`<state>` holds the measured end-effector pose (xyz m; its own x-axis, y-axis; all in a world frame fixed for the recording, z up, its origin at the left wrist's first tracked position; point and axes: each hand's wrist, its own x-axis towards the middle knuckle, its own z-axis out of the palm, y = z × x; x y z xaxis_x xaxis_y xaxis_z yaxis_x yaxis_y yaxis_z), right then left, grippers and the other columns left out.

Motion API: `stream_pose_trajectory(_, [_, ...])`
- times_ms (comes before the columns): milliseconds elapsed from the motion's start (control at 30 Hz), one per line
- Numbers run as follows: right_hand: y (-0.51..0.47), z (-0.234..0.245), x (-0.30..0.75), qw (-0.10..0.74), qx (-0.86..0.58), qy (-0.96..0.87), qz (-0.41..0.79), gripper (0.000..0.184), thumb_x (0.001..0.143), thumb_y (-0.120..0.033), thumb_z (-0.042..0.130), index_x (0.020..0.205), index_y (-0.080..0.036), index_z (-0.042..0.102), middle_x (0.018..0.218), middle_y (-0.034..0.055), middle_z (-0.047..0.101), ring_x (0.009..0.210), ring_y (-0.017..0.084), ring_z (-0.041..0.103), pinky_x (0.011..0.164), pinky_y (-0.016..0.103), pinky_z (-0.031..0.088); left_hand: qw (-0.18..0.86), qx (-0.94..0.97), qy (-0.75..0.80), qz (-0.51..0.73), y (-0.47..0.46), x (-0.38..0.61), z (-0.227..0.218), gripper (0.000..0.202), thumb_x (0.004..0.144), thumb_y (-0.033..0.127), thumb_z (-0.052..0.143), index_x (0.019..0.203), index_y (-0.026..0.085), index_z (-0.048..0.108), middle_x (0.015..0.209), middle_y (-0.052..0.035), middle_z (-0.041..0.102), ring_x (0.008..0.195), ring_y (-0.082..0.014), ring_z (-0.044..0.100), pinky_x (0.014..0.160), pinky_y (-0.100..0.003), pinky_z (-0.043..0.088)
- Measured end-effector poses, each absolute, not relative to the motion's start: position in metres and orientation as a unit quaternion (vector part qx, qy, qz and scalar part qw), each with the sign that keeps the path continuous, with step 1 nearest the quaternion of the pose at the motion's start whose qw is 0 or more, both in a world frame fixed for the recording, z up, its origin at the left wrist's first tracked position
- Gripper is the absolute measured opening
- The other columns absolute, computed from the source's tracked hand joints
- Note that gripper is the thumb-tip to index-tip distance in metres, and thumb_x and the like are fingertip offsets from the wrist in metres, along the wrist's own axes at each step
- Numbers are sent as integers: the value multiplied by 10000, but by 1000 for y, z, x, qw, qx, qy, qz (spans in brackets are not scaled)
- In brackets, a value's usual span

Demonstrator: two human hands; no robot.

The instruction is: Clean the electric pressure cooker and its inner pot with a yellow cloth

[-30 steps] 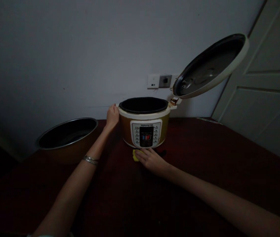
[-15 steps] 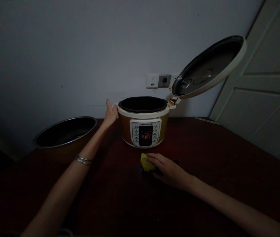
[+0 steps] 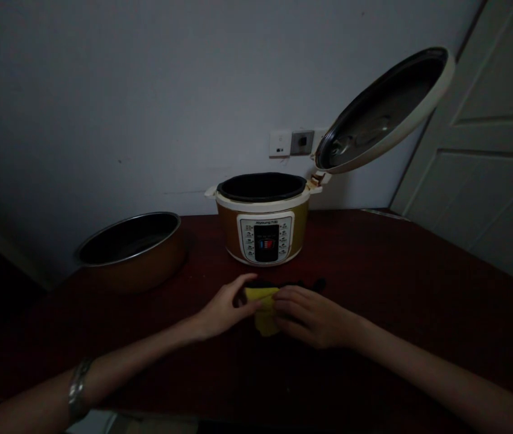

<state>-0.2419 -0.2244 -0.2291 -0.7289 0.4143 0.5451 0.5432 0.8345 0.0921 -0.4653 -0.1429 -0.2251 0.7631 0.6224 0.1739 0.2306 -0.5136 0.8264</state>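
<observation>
A yellow cloth (image 3: 265,322) is between my two hands, low in front of the cooker. My left hand (image 3: 222,307) pinches its left edge between thumb and fingers. On the other side, my right hand (image 3: 313,316) grips the cloth with its fingers curled over it. Just behind the hands lies a dark item (image 3: 301,283), too dim to make out. The gold and white electric pressure cooker (image 3: 263,235) stands farther back, its control panel facing me. Its lid (image 3: 383,114) is hinged up to the right.
A bronze-coloured inner pot (image 3: 143,271) with a dark inside sits at the left on the dark red table (image 3: 351,253). Wall sockets (image 3: 290,143) are behind the cooker. A pale panelled door (image 3: 486,163) is at the right. The table's front edge shows at lower left.
My left hand has left the cooker's left handle and come down to the cloth. The right hand stays on the cloth, which now hangs more spread out between both hands.
</observation>
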Motion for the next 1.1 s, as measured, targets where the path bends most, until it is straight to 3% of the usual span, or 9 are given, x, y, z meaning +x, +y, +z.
stream_pose_trajectory(100, [-222, -227, -247, 256, -250, -920, -159, 199, 937, -181, 456, 983, -147, 646, 979, 100, 645, 1001, 198, 556, 907, 367, 450, 669, 693, 229, 142, -142, -457, -242, 601, 694, 472, 733, 1184, 170, 558, 1106, -98, 653, 954, -228, 632, 818, -359, 500])
stream_pose_trajectory(233, [-222, -223, -244, 287, -286, -908, -103, 267, 884, -349, 574, 1078, -176, 636, 1079, 122, 611, 1046, 223, 536, 863, 390, 470, 760, 581, 253, 141, -144, -452, -244, 508, 698, 373, 765, 1135, 161, 614, 1066, -88, 680, 905, -190, 653, 808, -308, 496])
stream_pose_trajectory(433, [-210, -232, -227, 511, -457, -712, 151, 359, 755, -359, 713, 1066, -199, 631, 1110, 104, 614, 1036, 213, 591, 842, 366, 516, 775, 540, 289, 157, -140, -452, -231, 529, 679, 305, 782, 1168, 168, 632, 1186, -119, 659, 1058, -233, 630, 919, -341, 477])
stream_pose_trajectory(533, [-191, -243, -227, 480, -559, -570, 363, 589, 654, -346, 783, 1177, -167, 580, 1082, 96, 646, 865, 175, 650, 730, 305, 543, 777, 516, 329, 147, -132, -448, -232, 534, 668, 304, 783, 1162, 161, 636, 1150, -121, 677, 1011, -235, 653, 846, -332, 523])
stream_pose_trajectory(633, [-171, -250, -230, 431, -595, -493, 466, 539, 592, -299, 824, 1060, -110, 634, 859, 44, 691, 699, 125, 641, 639, 229, 509, 764, 502, 381, 138, -124, -444, -234, 462, 688, 298, 755, 1104, 128, 651, 1001, -128, 721, 799, -208, 699, 677, -290, 557])
stream_pose_trajectory(733, [-154, -247, -234, 405, -611, -472, 490, 360, 578, -302, 834, 824, -93, 676, 618, -12, 655, 538, 80, 563, 501, 174, 422, 739, 513, 410, 147, -114, -442, -232, 358, 746, 286, 687, 1044, 91, 649, 852, -126, 729, 606, -177, 682, 564, -264, 544])
stream_pose_trajectory(833, [-145, -240, -243, 387, -597, -494, 500, 304, 637, -376, 795, 663, -103, 662, 486, -33, 587, 408, 43, 449, 383, 154, 316, 707, 530, 431, 182, -104, -443, -229, 271, 775, 235, 646, 1003, 89, 636, 787, -96, 717, 551, -156, 659, 519, -253, 536])
stream_pose_trajectory(967, [-141, -235, -258, 360, -589, -472, 548, 301, 712, -427, 733, 684, -137, 659, 449, -32, 574, 337, 56, 458, 304, 146, 291, 679, 540, 455, 204, -91, -446, -233, 226, 774, 247, 653, 945, 102, 621, 665, -37, 672, 487, -123, 612, 452, -221, 508])
stream_pose_trajectory(1100, [-141, -242, -260, 439, -570, -402, 567, 236, 659, -300, 796, 761, -124, 677, 573, 9, 664, 370, 69, 534, 317, 142, 388, 651, 586, 451, 169, -81, -445, -236, 368, 758, 387, 683, 1000, 120, 609, 713, -51, 691, 469, -121, 610, 403, -206, 472])
